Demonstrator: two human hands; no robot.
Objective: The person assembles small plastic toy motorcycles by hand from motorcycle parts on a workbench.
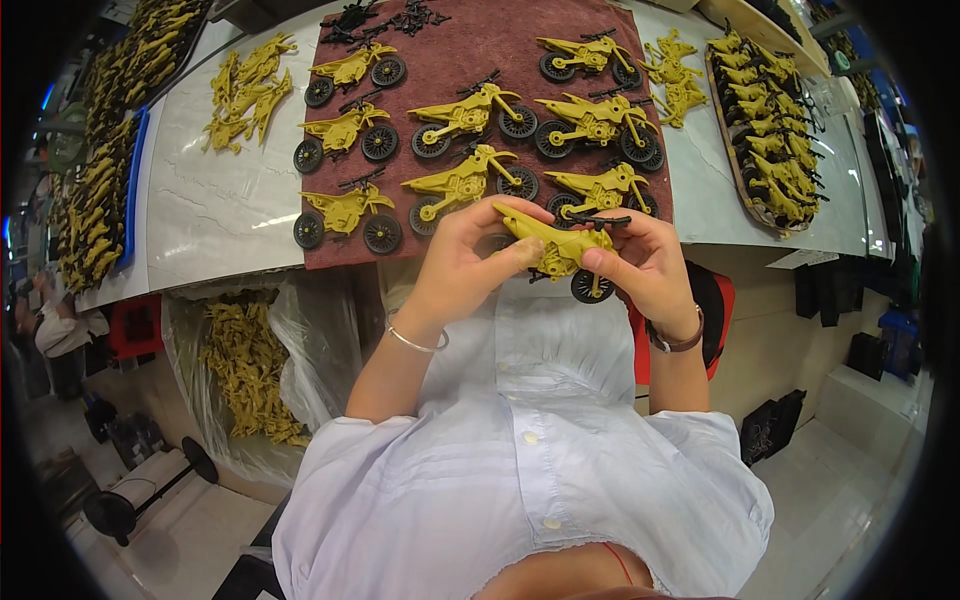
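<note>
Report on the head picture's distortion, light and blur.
Head view: black surrounds the rounded image, and the table edges bend toward the rim; head view: light falls bright and fairly even on the cloth, with pale glints on the plastic bag; head view: the held bike looks fairly clear, the far-left parts softer.

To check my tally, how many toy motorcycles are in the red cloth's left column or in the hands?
4: the held motorcycle; in the left column on the cloth, the far motorcycle, middle motorcycle and near motorcycle. None seems hidden.
</note>
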